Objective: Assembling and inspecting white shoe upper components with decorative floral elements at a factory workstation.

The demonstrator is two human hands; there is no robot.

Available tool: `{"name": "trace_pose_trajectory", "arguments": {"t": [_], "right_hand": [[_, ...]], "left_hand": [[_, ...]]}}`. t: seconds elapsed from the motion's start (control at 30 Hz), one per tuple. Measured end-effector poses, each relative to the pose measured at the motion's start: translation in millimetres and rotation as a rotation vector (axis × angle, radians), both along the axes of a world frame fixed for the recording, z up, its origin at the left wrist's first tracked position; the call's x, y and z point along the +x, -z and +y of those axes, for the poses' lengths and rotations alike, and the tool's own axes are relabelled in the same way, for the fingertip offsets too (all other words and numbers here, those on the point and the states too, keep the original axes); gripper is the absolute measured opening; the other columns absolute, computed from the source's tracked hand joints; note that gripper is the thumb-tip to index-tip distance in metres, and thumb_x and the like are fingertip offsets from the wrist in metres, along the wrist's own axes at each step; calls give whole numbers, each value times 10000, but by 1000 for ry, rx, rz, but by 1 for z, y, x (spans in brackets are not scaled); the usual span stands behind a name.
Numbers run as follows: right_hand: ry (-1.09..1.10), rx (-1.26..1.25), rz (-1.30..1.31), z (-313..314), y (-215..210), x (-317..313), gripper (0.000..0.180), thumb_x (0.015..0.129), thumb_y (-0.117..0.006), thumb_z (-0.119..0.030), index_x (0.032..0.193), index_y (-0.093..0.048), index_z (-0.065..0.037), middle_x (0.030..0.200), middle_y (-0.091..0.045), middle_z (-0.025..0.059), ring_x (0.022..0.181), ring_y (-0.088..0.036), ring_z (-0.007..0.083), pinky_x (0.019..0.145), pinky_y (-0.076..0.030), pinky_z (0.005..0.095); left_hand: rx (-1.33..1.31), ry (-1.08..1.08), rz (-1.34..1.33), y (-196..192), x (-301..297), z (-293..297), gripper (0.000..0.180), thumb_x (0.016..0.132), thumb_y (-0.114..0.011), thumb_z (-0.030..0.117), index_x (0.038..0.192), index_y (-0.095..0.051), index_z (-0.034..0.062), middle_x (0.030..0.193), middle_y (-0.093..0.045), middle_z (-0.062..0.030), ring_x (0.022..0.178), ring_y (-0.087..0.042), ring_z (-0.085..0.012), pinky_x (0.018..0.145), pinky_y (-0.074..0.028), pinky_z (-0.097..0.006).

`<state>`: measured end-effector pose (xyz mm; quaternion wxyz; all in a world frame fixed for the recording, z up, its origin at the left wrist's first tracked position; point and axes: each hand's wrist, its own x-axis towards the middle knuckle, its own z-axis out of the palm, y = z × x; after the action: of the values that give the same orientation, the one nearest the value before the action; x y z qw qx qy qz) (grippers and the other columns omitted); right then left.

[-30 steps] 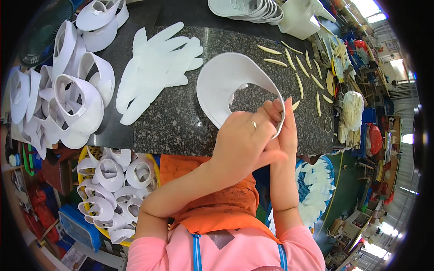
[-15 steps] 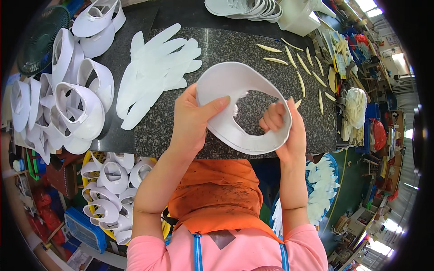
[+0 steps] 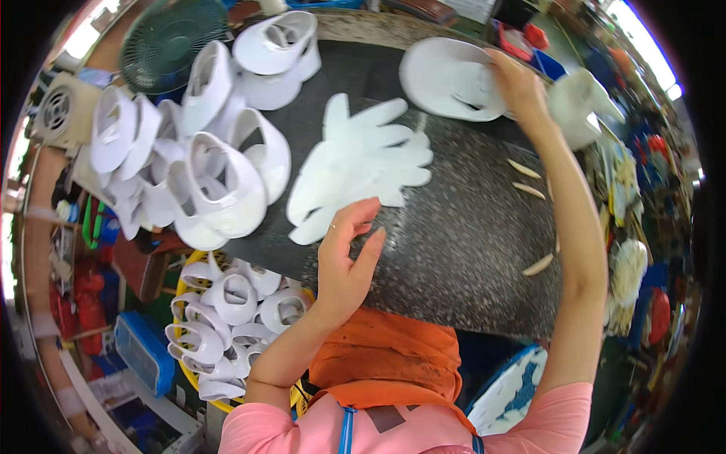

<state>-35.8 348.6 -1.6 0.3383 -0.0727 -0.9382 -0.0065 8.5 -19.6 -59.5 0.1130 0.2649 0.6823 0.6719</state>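
At the far side of the dark speckled tabletop, my right hand (image 3: pixel 520 87) grips the right edge of a white visor (image 3: pixel 427 79). It lies where a stack of visors stands; the fingertips are partly hidden by the hand. My left hand (image 3: pixel 346 272) hovers over the near part of the table, thumb and fingers apart, nothing in it. Just beyond its fingertips lies a fanned pile of white, leaf-shaped flat pieces (image 3: pixel 355 170). Several thin cream crescent strips (image 3: pixel 528 191) are scattered on the right of the table, partly behind my right forearm.
Many assembled white visors (image 3: pixel 234 189) crowd the table's left side, near a green fan (image 3: pixel 170 45). Below stands a yellow basket (image 3: pixel 180 333) full of visors. A blue-rimmed tub (image 3: pixel 491 386) with white pieces is at lower right. A white plastic container (image 3: pixel 571 110) stands at the far right.
My right hand has carried the visor from the near middle to the stack at the far side. My left hand has let go of it. The view has shifted leftward.
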Motion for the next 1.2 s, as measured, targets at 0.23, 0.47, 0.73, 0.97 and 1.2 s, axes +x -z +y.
{"name": "trace_pose_trajectory", "arguments": {"t": [0.23,0.47,0.73,0.97,1.2], "right_hand": [[260,542,-199,76,31,-52,63,857,-562,-102,915,-558,-77,982,-554,110,696,-695,306,556,-570,410],[463,427,-356,94,26,-40,408,878,-574,-143,1274,-502,-82,1197,-550,132,971,-674,338,713,-570,455],[-265,419,-53,-65,36,1,294,828,-643,-194,1103,-629,-91,1165,-607,101,1085,-568,285,947,-432,417],[-379,-17,-269,-114,49,33,160,834,-668,-171,974,-676,-93,960,-624,69,979,-600,252,888,-455,396],[-496,-57,-419,-114,43,16,174,800,-659,-163,939,-691,-64,951,-651,115,928,-652,315,799,-516,442]], "left_hand": [[-519,-370,895,-22,-121,-25,269,824,-641,54,1091,-648,27,1197,-597,-156,1104,-541,-354,940,-438,-437],[-1126,-236,665,-65,-140,-86,206,796,-696,136,971,-647,38,953,-649,-115,989,-579,-328,846,-456,-409],[-916,-285,844,-39,-127,-132,391,668,-792,118,1001,-599,48,979,-619,-129,936,-550,-339,900,-393,-417],[-33,40,256,-72,-69,-106,411,787,-751,150,1111,-531,27,1097,-576,-69,1058,-527,-184,980,-383,-338],[715,651,-867,4,27,-18,510,756,-703,288,1162,-513,44,1165,-573,-145,1307,-446,-345,1116,-331,-441]]}}
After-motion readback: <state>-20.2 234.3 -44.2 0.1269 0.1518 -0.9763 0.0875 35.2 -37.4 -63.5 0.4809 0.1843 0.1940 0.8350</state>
